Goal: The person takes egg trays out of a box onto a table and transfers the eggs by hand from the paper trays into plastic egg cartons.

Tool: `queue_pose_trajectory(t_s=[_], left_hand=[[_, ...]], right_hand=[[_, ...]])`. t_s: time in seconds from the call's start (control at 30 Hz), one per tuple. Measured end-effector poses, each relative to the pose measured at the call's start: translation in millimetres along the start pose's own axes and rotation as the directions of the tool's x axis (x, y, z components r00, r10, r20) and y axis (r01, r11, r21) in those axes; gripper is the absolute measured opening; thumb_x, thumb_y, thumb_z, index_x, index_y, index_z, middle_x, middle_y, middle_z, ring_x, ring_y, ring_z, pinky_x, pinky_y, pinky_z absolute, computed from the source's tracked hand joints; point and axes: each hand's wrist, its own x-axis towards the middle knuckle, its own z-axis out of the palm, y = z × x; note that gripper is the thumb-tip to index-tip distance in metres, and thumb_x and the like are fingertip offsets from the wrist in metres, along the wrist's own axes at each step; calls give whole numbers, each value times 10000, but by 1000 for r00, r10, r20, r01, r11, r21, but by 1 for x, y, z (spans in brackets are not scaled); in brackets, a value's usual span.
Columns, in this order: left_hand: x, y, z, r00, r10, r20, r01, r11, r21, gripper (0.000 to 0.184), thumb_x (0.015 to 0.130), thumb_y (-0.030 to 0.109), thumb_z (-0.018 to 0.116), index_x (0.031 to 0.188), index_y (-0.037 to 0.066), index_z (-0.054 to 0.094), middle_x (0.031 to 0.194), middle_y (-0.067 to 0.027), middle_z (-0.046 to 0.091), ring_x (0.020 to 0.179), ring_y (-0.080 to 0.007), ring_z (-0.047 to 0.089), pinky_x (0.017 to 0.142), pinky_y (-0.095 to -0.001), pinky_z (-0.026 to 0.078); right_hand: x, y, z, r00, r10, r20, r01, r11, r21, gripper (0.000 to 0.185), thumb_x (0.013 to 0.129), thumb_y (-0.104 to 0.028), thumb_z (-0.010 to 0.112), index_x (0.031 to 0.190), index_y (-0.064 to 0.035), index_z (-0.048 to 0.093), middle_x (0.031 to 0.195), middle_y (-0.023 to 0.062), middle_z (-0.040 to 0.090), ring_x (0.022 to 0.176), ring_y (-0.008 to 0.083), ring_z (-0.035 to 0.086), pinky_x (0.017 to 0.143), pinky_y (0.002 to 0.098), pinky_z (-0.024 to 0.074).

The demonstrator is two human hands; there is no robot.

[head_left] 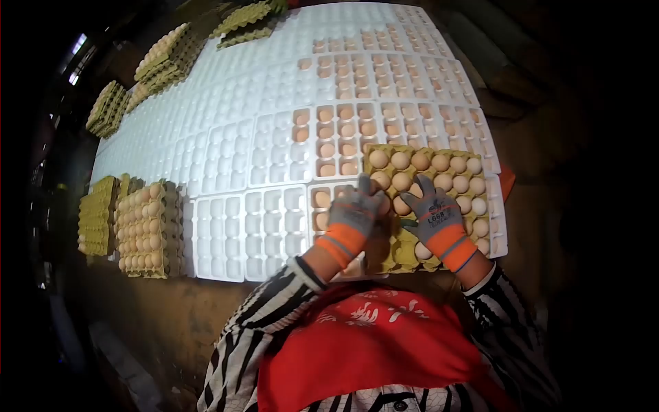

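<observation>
My left hand (355, 211), in a grey glove with an orange cuff, is over the left edge of a yellow pulp egg tray (391, 259). Its fingers are curled close together, hiding whatever they hold; an egg (383, 205) shows just beside them. My right hand (437, 216), gloved the same way, reaches over the tray with its fingers apart among the eggs. One egg (416, 189) shows between those fingers. Several eggs fill the tray's back and right side, while some cups at its front left hold none. The tray rests on white plastic trays.
White compartment trays (220, 237) cover the table in rows, with brown eggs (347, 128) in those toward the right. Stacked pulp trays of eggs (144, 230) stand at the left edge. More stacks (165, 55) line the far left edge, and others (244, 24) the back.
</observation>
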Motion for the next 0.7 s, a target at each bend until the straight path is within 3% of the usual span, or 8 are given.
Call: queue_pose_trajectory(t_s=[0.1,0.23,0.27,0.3,0.33,0.47,0.53,0.7], left_hand=[[15,10,20,999,-37,-8,37,995,94,188,845,234,694,1013,151,685,1139,-102,561,907,-288,657,664,-407,570],[-14,-33,-13,984,-178,33,156,742,-652,535,740,336,831,1216,129,699,1215,-140,595,1048,-349,650,865,-413,556],[-25,-52,-16,971,-239,8,168,659,-733,532,782,315,819,1258,116,687,1232,-147,611,1095,-352,643,904,-410,548],[-38,-75,-12,942,-316,-109,141,671,-728,510,781,271,828,1245,105,695,1240,-157,611,1080,-359,645,905,-417,549],[-51,-102,-11,913,-386,-133,195,699,-688,502,783,242,830,1249,110,698,1245,-170,608,1081,-360,646,908,-420,549],[-109,-226,6,765,-607,-215,403,712,-576,471,796,178,839,1232,58,705,1236,-172,594,1070,-325,652,921,-401,543],[-118,-279,5,750,-630,-201,466,719,-516,477,793,196,844,1232,73,707,1251,-169,585,1033,-313,665,886,-404,559],[-84,-331,13,805,-581,-119,529,794,-300,461,822,281,805,1253,173,681,1293,-141,571,1006,-356,663,826,-440,573]], right_hand=[[15,-11,6,1000,-10,2,10,996,-83,541,765,-280,826,1272,-196,659,1388,169,520,1186,335,591,932,430,529],[7,22,11,926,-62,-372,185,935,304,461,824,-216,782,1260,-135,657,1156,141,644,952,244,656,751,378,548],[5,20,-2,973,201,-115,-40,635,771,424,847,-198,781,1240,-97,661,1088,107,664,875,192,655,684,337,539],[3,15,-14,923,293,249,-295,122,948,388,870,-180,780,1221,-59,666,1021,73,683,797,140,654,618,295,530],[3,14,-12,926,287,247,-247,-37,968,337,901,-136,746,1204,-17,658,936,33,673,691,93,621,558,237,487],[42,-80,-17,975,152,165,-171,30,985,359,849,-98,771,1180,-14,660,1045,71,684,863,152,662,713,289,535],[76,-133,16,952,-33,-303,277,510,814,451,790,-37,790,1213,-7,637,1168,117,651,1004,221,644,844,346,530],[175,-256,37,982,25,-188,96,790,605,376,802,-319,789,1119,-153,674,1219,138,606,1053,351,650,823,466,567]])
